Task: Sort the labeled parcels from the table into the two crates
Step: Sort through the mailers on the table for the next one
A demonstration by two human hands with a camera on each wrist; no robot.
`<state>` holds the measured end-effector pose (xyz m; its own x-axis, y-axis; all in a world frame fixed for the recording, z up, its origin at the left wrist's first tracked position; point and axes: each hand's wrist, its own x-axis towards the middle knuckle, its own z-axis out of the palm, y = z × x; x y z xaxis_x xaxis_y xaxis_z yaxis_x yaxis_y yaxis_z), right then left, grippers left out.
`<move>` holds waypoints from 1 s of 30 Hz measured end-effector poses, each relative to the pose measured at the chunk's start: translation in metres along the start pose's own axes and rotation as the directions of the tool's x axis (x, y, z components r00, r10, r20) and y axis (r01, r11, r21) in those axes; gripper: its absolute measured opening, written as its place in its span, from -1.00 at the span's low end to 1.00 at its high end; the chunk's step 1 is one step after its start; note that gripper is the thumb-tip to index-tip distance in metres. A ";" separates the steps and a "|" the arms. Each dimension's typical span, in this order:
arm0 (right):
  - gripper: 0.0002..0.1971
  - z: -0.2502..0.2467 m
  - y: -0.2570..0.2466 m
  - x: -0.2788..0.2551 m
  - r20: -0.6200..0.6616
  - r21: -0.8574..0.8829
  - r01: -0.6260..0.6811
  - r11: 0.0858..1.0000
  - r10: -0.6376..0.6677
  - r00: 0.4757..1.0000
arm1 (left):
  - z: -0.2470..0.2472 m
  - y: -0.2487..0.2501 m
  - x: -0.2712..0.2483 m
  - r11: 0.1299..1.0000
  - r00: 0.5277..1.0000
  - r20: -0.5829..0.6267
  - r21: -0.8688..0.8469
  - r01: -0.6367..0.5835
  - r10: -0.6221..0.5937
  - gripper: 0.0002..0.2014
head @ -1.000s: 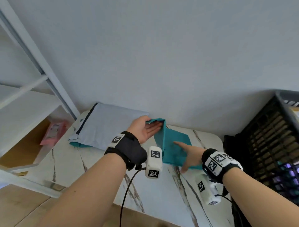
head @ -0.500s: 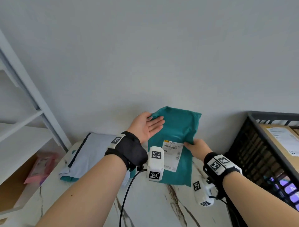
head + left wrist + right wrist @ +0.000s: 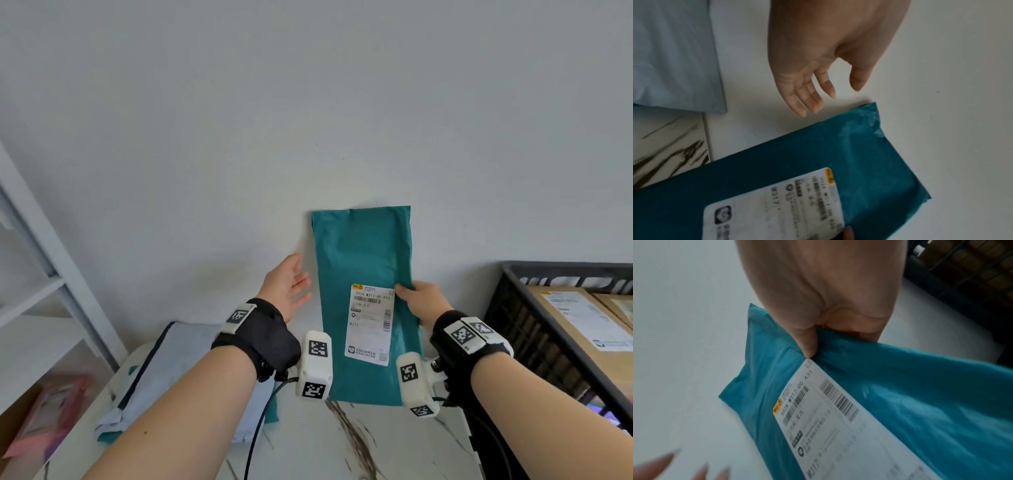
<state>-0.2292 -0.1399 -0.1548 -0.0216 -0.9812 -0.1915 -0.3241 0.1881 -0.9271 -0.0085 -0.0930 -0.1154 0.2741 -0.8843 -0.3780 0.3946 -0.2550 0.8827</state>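
Observation:
A teal mailer parcel (image 3: 363,260) with a white shipping label (image 3: 371,323) is held upright in front of the wall, label toward me. My right hand (image 3: 416,299) pinches its right edge, thumb on the front beside the label, as the right wrist view shows on the teal parcel (image 3: 900,386). My left hand (image 3: 291,284) hovers just left of the parcel, fingers straight, palm facing it, touching nothing; the left wrist view shows the left hand (image 3: 818,91) apart from the teal parcel (image 3: 818,154). A grey mailer (image 3: 178,363) lies on the marble table (image 3: 342,442) over another teal parcel (image 3: 108,437).
A black crate (image 3: 534,329) at the right holds brown cardboard boxes (image 3: 579,318) with labels. A white shelf frame (image 3: 65,274) stands at the left, with a pink packet (image 3: 48,414) on its lower shelf. A white wall rises behind the table.
The teal parcel was lifted off the table, turned label-side toward me and raised upright. My left hand let go of its edge and now hovers beside it; the right hand keeps hold.

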 end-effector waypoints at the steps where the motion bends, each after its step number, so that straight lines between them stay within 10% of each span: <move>1: -0.83 -0.001 -0.003 0.001 -0.001 0.032 -0.010 0.999 0.010 1.000 | 0.000 -0.003 0.002 0.998 1.000 -0.019 0.062 -0.018 0.019 -0.73; 7: -0.80 -0.003 -0.018 0.004 0.024 0.200 -0.027 0.979 0.023 0.999 | 0.004 -0.016 0.008 0.959 0.994 0.096 0.282 0.016 -0.045 -0.92; 30: -0.77 -0.008 -0.025 0.001 0.087 0.360 -0.047 0.932 0.017 0.996 | 0.019 -0.018 0.011 0.972 0.988 0.129 0.231 0.051 -0.082 -0.96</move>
<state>-0.2285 -0.1463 -0.1288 0.0549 -0.9707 -0.2340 0.0394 0.2363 -0.9709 -0.0292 -0.1053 -0.1301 0.1254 -0.9034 -0.4100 0.1946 -0.3829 0.9031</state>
